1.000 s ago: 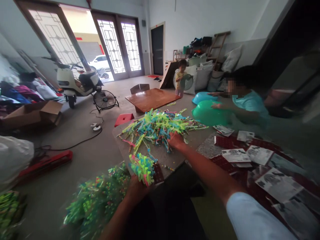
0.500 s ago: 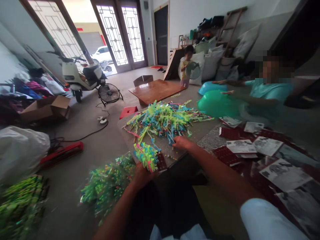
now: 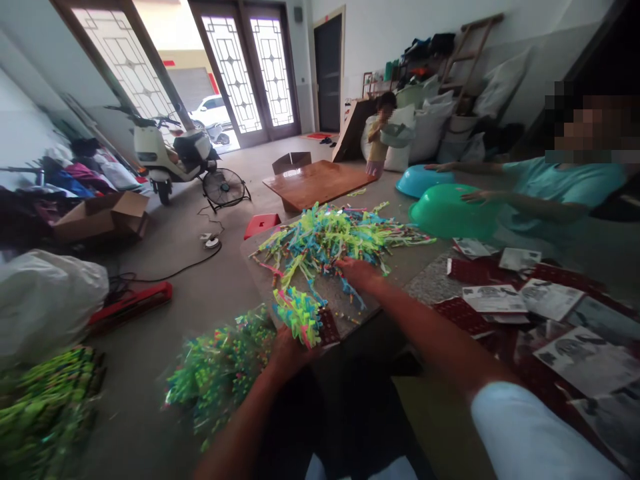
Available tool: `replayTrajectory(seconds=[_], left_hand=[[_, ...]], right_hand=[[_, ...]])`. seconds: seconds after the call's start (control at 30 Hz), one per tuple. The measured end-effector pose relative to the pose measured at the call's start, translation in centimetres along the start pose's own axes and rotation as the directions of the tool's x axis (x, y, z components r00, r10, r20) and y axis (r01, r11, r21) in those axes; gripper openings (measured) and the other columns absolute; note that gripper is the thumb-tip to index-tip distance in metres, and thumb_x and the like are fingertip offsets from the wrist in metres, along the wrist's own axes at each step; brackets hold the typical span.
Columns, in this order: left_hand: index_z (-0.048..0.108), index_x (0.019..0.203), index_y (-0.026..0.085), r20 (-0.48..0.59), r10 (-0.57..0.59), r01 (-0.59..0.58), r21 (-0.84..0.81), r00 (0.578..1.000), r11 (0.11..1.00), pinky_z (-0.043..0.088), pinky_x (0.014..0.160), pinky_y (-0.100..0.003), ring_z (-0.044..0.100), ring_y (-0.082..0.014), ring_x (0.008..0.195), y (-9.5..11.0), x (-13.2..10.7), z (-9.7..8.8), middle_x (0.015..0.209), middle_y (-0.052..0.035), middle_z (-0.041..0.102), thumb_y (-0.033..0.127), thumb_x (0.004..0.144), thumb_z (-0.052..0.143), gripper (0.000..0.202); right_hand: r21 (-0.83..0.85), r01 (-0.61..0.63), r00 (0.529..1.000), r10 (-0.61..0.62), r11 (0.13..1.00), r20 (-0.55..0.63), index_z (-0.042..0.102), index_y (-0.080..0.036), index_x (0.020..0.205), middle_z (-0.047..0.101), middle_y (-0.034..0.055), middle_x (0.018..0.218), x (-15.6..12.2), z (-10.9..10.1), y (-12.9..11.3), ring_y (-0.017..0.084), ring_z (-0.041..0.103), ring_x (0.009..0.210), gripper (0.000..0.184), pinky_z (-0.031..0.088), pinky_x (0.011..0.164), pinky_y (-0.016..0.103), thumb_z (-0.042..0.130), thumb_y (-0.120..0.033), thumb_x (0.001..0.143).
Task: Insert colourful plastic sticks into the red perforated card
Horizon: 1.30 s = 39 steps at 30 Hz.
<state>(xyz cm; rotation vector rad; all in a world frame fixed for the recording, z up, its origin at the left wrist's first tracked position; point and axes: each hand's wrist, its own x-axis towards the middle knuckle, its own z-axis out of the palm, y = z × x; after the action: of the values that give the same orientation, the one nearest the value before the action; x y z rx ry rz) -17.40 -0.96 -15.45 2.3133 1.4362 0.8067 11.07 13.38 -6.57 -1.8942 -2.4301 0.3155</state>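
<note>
My left hand is closed around a bunch of yellow-green, blue and pink strings at the near edge of a low grey table. A larger pile of such strings, with small beads or sticks among them, spreads over the tabletop. At the near side of this pile is my right hand, its fingers drawn together against the strings; what is between them is too small to make out. A few blue strands lie just below it. Beside the left hand, a dark red card lies partly hidden.
Green bundles in clear plastic are to the left. Printed cards and packets cover the right side. A person in a light blue shirt touches a green basin and a blue basin. A red stool stands behind the table.
My right hand has moved up and slightly left into the pile's edge, leaving blue strands below. My left hand keeps its bunch. The view has shifted slightly, and the seated person leans further right.
</note>
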Motion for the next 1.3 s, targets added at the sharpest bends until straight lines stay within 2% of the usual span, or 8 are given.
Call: replayTrajectory(seconds=[0.2, 0.33, 0.53, 0.67, 0.83, 0.93, 1.1, 1.3], left_hand=[[0.075, 0.116, 0.024, -0.015, 0.001, -0.002, -0.020, 1.000, 1.000, 0.055, 0.108, -0.052, 0.069, -0.0361, 0.120, 0.1, -0.1, 0.0, 0.117, -0.0114, 0.076, 0.033, 0.075, 0.089, 0.044], [0.075, 0.115, 0.023, -0.014, -0.008, 0.008, -0.053, 1.000, 0.999, 0.058, 0.104, -0.051, 0.070, -0.0357, 0.116, 0.1, 0.0, -0.1, 0.113, -0.0110, 0.077, 0.035, 0.074, 0.090, 0.046], [0.074, 0.116, 0.022, -0.005, -0.023, 0.023, -0.065, 1.000, 0.998, 0.056, 0.105, -0.052, 0.068, -0.0358, 0.118, -0.5, 0.0, 0.3, 0.117, -0.0116, 0.076, 0.037, 0.071, 0.092, 0.050], [0.073, 0.118, 0.021, -0.030, -0.026, 0.024, -0.080, 0.999, 0.996, 0.056, 0.105, -0.052, 0.068, -0.0349, 0.118, -0.8, -0.1, 0.6, 0.118, -0.0122, 0.075, 0.038, 0.071, 0.091, 0.054], [0.073, 0.113, 0.019, -0.043, -0.022, 0.019, -0.062, 0.999, 0.998, 0.059, 0.099, -0.051, 0.070, -0.0341, 0.110, -1.1, -0.1, 0.8, 0.112, -0.0119, 0.076, 0.040, 0.071, 0.091, 0.050], [0.074, 0.108, 0.018, -0.033, -0.019, 0.018, -0.024, 0.999, 1.000, 0.059, 0.097, -0.051, 0.070, -0.0344, 0.108, -1.1, 0.0, 0.7, 0.109, -0.0120, 0.076, 0.042, 0.072, 0.090, 0.046], [0.074, 0.113, 0.020, -0.016, -0.013, 0.012, -0.036, 1.000, 0.999, 0.059, 0.099, -0.049, 0.070, -0.0324, 0.109, -0.9, 0.2, 0.6, 0.111, -0.0110, 0.076, 0.042, 0.073, 0.089, 0.049], [0.074, 0.109, 0.019, -0.023, -0.046, 0.045, -0.027, 0.999, 0.999, 0.058, 0.100, -0.050, 0.070, -0.0331, 0.110, -1.0, 0.1, 0.7, 0.110, -0.0113, 0.076, 0.044, 0.070, 0.091, 0.049]], right_hand=[[-0.101, 0.169, 0.982, -0.158, 0.980, 0.106, 0.056, -0.039, 0.153, 0.065, 0.0070, 0.144, 1.3, 0.7, 0.3, 0.026, 0.070, 0.115, 0.058, 0.052, 0.093, 0.034, 0.043, -0.012, 0.103], [-0.149, 0.183, 0.983, -0.184, 0.972, 0.009, 0.065, -0.030, 0.144, 0.068, 0.0111, 0.137, 1.2, -0.2, 1.9, 0.028, 0.071, 0.113, 0.047, 0.051, 0.092, 0.035, 0.046, -0.015, 0.103], [-0.123, -0.021, 0.984, -0.001, 0.992, -0.179, 0.063, -0.022, 0.142, 0.072, 0.0147, 0.130, -2.2, -1.5, 5.5, 0.028, 0.069, 0.114, 0.039, 0.048, 0.092, 0.032, 0.043, -0.027, 0.108], [-0.037, -0.255, 0.931, 0.235, 0.966, -0.279, 0.063, -0.019, 0.137, 0.076, 0.0150, 0.118, -5.5, 0.0, 6.5, 0.028, 0.071, 0.105, 0.042, 0.045, 0.084, 0.030, 0.036, -0.038, 0.112], [0.046, -0.332, 0.926, 0.335, 0.942, -0.174, 0.068, -0.019, 0.127, 0.078, 0.0129, 0.110, -8.2, 3.6, 5.4, 0.027, 0.072, 0.101, 0.037, 0.044, 0.081, 0.029, 0.039, -0.034, 0.110], [0.072, -0.305, 0.938, 0.312, 0.950, -0.148, 0.062, -0.021, 0.140, 0.076, 0.0136, 0.118, -8.4, 4.9, 4.5, 0.027, 0.072, 0.107, 0.040, 0.047, 0.086, 0.031, 0.043, -0.031, 0.108], [0.033, -0.244, 0.968, 0.246, 0.969, -0.054, 0.042, -0.019, 0.161, 0.062, 0.0182, 0.147, -7.8, 5.1, 4.6, 0.031, 0.065, 0.125, 0.061, 0.050, 0.098, 0.036, 0.049, -0.023, 0.100], [0.002, -0.284, 0.959, 0.284, 0.959, -0.021, 0.051, -0.023, 0.154, 0.063, 0.0163, 0.144, -7.3, 5.0, 5.6, 0.030, 0.067, 0.119, 0.052, 0.051, 0.096, 0.038, 0.039, -0.019, 0.103]])
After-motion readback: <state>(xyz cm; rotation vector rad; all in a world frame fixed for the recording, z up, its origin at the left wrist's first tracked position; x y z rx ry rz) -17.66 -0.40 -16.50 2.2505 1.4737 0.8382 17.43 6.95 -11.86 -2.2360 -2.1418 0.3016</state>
